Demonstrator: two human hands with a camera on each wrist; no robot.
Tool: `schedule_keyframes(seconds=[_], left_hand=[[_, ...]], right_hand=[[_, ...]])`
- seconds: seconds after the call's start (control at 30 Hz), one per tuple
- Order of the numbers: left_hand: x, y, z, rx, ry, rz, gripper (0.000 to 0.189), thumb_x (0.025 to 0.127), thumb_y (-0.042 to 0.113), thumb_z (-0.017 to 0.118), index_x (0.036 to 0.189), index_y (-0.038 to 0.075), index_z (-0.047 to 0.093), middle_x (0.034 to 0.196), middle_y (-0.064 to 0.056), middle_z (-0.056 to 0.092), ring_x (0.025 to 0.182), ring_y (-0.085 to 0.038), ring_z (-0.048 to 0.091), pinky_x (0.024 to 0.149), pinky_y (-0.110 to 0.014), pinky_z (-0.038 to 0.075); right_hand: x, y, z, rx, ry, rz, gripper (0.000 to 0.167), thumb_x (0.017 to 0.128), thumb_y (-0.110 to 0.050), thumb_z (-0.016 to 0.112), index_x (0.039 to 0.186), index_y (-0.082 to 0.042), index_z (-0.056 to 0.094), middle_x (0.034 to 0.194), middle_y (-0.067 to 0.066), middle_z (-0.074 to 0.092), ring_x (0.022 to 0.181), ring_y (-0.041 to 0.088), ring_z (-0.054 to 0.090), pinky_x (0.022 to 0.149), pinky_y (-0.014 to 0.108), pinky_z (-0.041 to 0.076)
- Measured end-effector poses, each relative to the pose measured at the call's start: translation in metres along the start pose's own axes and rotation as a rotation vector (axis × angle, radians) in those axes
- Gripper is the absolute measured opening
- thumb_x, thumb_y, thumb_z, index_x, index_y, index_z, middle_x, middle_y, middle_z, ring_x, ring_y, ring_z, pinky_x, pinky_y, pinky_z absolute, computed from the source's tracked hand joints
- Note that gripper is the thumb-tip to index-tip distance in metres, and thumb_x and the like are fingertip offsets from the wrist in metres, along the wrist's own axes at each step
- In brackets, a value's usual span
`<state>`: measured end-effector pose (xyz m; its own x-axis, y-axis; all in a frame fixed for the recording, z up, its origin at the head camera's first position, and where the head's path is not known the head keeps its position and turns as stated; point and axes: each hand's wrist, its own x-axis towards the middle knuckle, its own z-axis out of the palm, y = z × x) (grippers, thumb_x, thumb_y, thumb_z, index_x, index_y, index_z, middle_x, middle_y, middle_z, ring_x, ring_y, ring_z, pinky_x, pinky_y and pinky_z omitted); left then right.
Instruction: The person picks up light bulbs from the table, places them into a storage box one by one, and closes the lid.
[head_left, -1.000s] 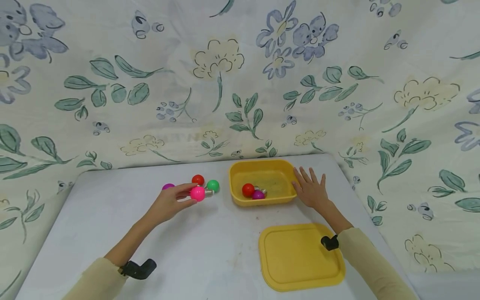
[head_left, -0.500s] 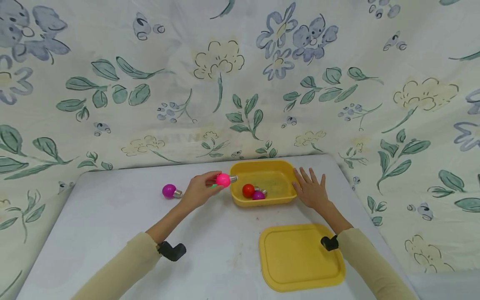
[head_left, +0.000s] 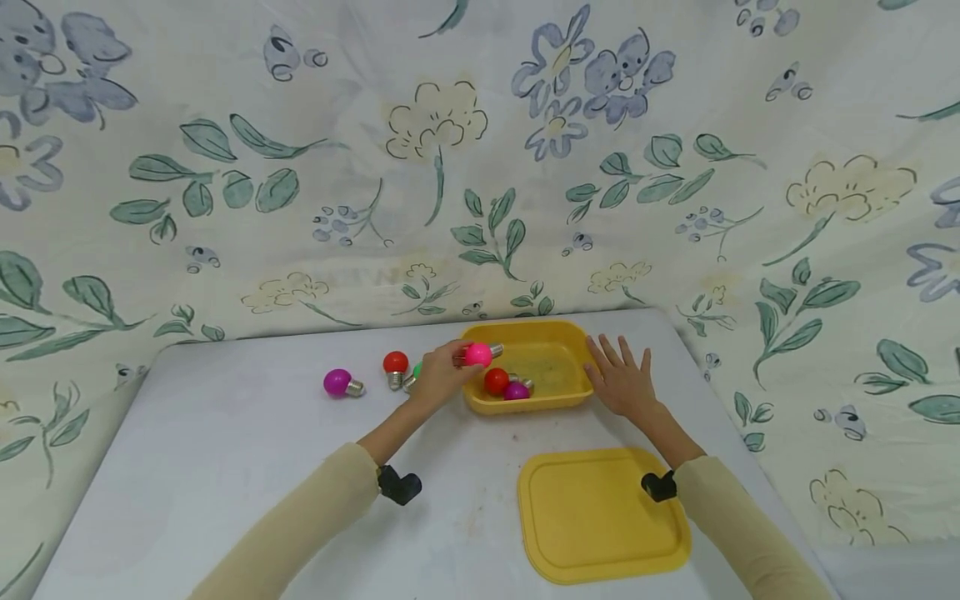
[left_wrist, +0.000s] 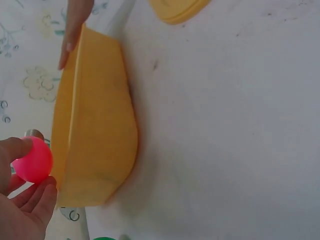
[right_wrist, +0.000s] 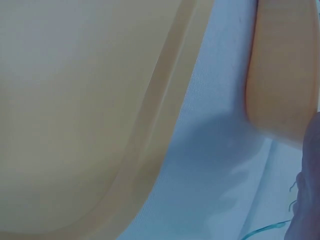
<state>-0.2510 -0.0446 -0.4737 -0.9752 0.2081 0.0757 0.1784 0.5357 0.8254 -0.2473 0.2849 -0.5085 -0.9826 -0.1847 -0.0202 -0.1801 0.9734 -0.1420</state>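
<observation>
Between thumb and fingers, my left hand [head_left: 442,372] pinches a pink light bulb [head_left: 477,355] over the left end of a yellow box [head_left: 555,406]. The bulb's metal base points right in the head view. In the left wrist view the pink bulb [left_wrist: 35,160] is beside the box's rim [left_wrist: 75,100]. A red bulb [head_left: 496,381] and a purple bulb [head_left: 516,391] lie inside the box. My right hand [head_left: 624,377] rests with straight, spread fingers against the box's right end.
Left of the box, a purple bulb [head_left: 337,382] and a red bulb [head_left: 395,363] lie on the white table [head_left: 247,450]. A green bulb [head_left: 417,369] is partly hidden behind my left hand. A yellow lid [head_left: 600,517] lies flat in front of the box.
My left hand has carried the pink bulb rightward from beside the loose bulbs to over the box. The red bulb on the table shows again. My right hand has stayed put.
</observation>
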Motion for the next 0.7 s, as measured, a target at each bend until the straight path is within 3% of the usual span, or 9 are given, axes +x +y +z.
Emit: schedule_keyframes(seconds=[0.33,0.7], left_hand=[[0.02,0.008,0.018,0.056,0.011,-0.057,0.042,0.094,0.018,0.071,0.132,0.001,0.06,0.124,-0.015,0.066,0.104,-0.028,0.063,0.088,-0.036,0.056],[0.037,0.011,0.036,0.135,-0.043,-0.132,0.047,0.095,0.023,0.071,0.135,0.004,0.056,0.127,-0.013,0.062,0.112,-0.029,0.059,0.09,-0.038,0.056]], right_hand=[[0.001,0.0,-0.002,-0.004,-0.02,0.016,0.06,0.109,-0.043,0.029,0.161,-0.016,0.017,0.164,0.013,0.018,0.149,0.042,0.005,0.11,0.073,-0.004],[0.0,-0.001,-0.003,0.008,-0.018,0.015,0.06,0.109,-0.042,0.03,0.161,-0.015,0.018,0.163,0.014,0.019,0.149,0.043,0.008,0.109,0.073,-0.006]])
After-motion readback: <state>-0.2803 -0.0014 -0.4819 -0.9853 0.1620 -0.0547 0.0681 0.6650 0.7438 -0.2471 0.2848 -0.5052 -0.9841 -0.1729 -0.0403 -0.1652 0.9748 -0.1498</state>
